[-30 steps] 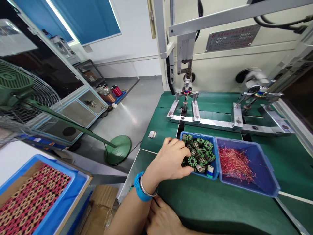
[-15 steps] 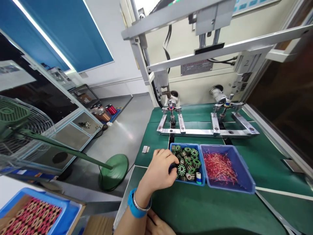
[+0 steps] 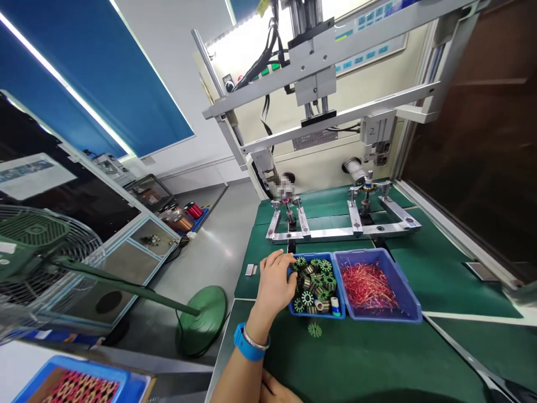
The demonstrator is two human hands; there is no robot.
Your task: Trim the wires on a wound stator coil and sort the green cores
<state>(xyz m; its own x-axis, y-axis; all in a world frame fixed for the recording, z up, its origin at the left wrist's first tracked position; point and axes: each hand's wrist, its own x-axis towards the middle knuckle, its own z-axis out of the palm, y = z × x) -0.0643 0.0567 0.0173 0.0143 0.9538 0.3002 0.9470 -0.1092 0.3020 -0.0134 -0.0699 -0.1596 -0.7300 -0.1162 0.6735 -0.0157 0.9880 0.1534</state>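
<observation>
My left hand (image 3: 274,282), with a blue wristband (image 3: 250,344), is at the left rim of a small blue bin (image 3: 344,296). Its fingers are bent and the thumb stands apart from them; nothing shows between them. Inside the bin lie many green-and-metal slotted cores (image 3: 307,298), which look like motor stators, and a white-and-blue cylinder (image 3: 335,306). One green core (image 3: 315,329), slightly blurred, is on the green tabletop in front of the bin. My right hand (image 3: 279,390) shows only partly below my left forearm, its fingers hidden.
A purple-blue bin (image 3: 413,310) of red wire scraps (image 3: 369,285) adjoins on the right. Behind stands a metal fixture (image 3: 327,234) with two spindles under a machine frame (image 3: 352,120). At left are a green fan (image 3: 37,240) and a blue tray (image 3: 117,374) of red-and-tan parts.
My left hand has drawn back from over the cores to the bin's left rim. A green core now shows in front of the bin. The camera view has shifted.
</observation>
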